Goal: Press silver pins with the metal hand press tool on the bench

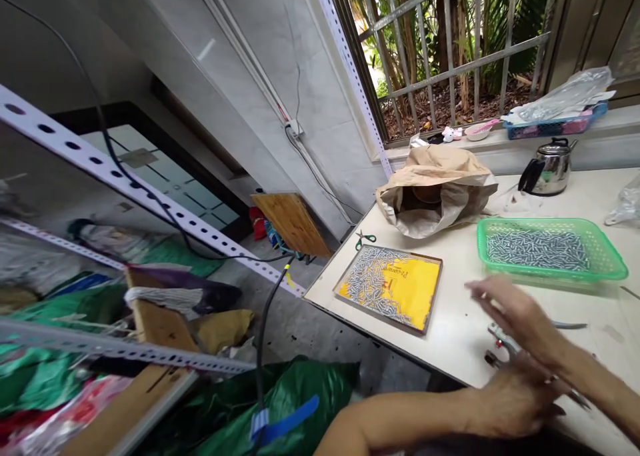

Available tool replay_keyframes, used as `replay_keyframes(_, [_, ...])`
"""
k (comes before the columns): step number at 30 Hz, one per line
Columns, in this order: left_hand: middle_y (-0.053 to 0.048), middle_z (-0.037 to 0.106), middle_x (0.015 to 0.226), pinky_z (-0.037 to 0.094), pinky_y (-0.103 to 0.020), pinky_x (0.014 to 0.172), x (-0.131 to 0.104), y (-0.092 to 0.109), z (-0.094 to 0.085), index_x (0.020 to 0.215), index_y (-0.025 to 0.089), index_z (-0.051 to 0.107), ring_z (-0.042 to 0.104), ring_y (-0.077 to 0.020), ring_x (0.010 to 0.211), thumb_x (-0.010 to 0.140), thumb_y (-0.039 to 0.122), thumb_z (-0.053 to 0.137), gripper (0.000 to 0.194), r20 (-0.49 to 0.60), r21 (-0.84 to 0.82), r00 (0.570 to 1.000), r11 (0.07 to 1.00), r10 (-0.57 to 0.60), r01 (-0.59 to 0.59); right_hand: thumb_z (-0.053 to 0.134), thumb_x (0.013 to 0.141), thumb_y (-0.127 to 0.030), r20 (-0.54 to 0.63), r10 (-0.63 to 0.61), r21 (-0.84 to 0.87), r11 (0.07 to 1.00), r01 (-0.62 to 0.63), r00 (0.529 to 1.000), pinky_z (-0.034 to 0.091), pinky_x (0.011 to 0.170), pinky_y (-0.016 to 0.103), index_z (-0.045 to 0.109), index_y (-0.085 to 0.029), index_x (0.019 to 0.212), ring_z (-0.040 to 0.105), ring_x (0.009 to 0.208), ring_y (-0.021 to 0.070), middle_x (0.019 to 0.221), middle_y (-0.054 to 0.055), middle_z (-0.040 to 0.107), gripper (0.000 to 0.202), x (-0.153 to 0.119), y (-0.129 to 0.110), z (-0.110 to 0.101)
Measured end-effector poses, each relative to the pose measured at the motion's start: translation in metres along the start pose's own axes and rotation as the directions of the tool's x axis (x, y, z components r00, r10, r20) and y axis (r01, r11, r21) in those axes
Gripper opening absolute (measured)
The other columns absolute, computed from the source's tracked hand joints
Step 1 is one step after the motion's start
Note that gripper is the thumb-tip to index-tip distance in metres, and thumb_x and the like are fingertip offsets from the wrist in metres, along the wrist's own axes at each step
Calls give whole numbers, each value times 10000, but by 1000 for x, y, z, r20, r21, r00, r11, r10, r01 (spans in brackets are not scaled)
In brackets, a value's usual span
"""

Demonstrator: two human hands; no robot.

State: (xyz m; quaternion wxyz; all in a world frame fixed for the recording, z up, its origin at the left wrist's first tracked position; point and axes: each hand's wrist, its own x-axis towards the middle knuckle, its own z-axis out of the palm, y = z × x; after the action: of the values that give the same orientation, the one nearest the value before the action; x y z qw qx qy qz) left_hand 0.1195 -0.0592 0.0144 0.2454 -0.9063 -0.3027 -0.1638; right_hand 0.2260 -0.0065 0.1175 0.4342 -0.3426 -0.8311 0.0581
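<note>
On the white table, my right hand (517, 313) is held out flat with its fingers stretched to the left, slightly blurred. My left hand (515, 396) is lower, at the table's front edge; its fingers are mostly hidden and smeared by motion. Between the two hands lies a metal clamp-like tool (501, 339) with a reddish part, half covered by them. Left of the hands is a shallow framed tray (417, 296) with a yellow bottom, its left side covered by small silvery screw-like pieces (370, 279). A green plastic basket (603, 256) behind my right hand holds many similar pieces (537, 249).
Green-handled scissors (365, 239) lie behind the tray. An open brown paper bag (435, 189) and a metal kettle (550, 169) stand at the back. A curved grey strip (570, 325) lies right of my right hand. A black cable (264, 329) hangs left of the table.
</note>
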Motion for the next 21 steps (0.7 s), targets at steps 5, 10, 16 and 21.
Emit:
replay_keyframes(5, [-97,665,901,547,-290,748,-28,-94,-7,953,160,678,606,-167,861,924,172,412,267,120,-265,985,952,-122,150,268,932,-470,-87,193,-406,889,-212,977,482,741,508,641,-222,940,560,877,325,929,147,602,448,14,56,-60])
replay_keyframes(10, [-97,626,904,480,-331,756,-65,-205,-12,906,149,657,526,-212,895,898,97,424,239,541,-16,767,908,-345,420,180,885,-582,6,400,-419,833,-361,917,512,651,496,639,-228,1044,601,850,355,1025,170,602,601,-41,67,-55])
replay_keyframes(16, [-91,628,886,437,-299,761,-80,-246,-5,813,140,646,512,-204,909,912,160,458,213,731,-104,672,954,-118,281,357,902,-503,189,508,-157,860,-485,840,545,673,308,644,-289,989,655,792,209,910,56,661,368,-119,16,-12])
replay_keyframes(21, [-88,646,836,442,-312,790,-74,-238,0,755,129,642,548,-201,872,856,124,529,151,637,-229,746,875,-196,426,352,917,-452,179,600,-278,791,-545,779,517,574,271,630,-256,957,636,690,180,796,45,610,342,-149,5,-7])
